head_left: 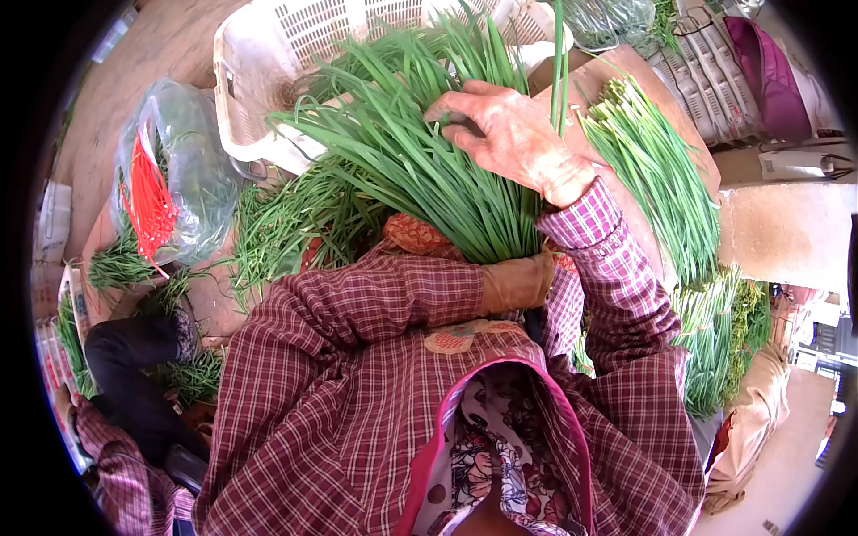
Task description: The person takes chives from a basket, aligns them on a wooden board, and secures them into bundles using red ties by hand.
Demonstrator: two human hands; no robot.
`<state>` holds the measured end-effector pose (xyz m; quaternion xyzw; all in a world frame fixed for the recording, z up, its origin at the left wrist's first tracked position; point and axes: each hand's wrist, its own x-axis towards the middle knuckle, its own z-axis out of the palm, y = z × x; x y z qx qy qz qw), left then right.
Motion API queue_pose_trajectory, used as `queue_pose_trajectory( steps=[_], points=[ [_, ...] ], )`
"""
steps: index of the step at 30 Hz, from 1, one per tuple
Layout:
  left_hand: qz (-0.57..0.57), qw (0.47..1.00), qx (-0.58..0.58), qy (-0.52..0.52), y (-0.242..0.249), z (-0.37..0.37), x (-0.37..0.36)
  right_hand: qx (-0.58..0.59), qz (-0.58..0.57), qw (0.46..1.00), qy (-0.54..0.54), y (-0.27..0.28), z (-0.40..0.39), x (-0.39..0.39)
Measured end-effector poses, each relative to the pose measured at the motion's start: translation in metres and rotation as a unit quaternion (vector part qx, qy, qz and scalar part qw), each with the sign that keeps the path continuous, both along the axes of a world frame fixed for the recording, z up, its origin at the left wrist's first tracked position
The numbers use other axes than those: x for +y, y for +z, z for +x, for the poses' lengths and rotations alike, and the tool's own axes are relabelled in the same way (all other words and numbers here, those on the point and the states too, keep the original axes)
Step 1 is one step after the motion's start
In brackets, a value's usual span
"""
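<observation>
A big bunch of garlic chives (420,170) is held in front of my body, its long flat leaves fanning up and to the left. My left hand (518,282) wraps round the lower end of the bunch, close to my chest; its fingertips are hidden. Higher up, my right hand (514,134) lies on the leaves with bent fingers closed among them. Loose chives (304,223) lie in a heap left of the bunch. To the right, a neat bundle of chives (657,179) rests on a board, its pale cut ends pointing away from me.
A white plastic basket (246,98) stands ahead, with more greens inside. At left is a clear plastic bag (201,179) with red ties (147,201) against it. More stacked bundles (710,330) sit at my right. Another person's dark trouser leg (130,366) shows at lower left.
</observation>
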<state>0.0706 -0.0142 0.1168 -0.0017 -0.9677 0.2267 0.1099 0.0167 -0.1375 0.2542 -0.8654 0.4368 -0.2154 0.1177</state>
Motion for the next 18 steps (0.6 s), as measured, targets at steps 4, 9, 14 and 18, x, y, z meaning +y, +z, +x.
queue_pose_trajectory(
  steps=[4,9,14,18],
  points=[
    [-0.007,1.0,0.017,-0.001,-0.003,0.0,0.001,0.007,-0.019,1.0,0.012,0.0,-0.002,-0.001],
    [-0.012,1.0,0.024,0.001,-0.004,0.0,0.0,-0.007,0.002,1.0,0.012,0.003,-0.001,0.0],
    [0.077,0.997,0.006,-0.026,0.011,0.004,-0.003,-0.027,-0.076,0.997,-0.016,-0.01,0.005,0.002],
    [0.059,0.997,0.049,0.002,-0.005,-0.002,0.0,-0.123,-0.211,0.966,-0.079,-0.016,0.002,-0.017]
  ],
)
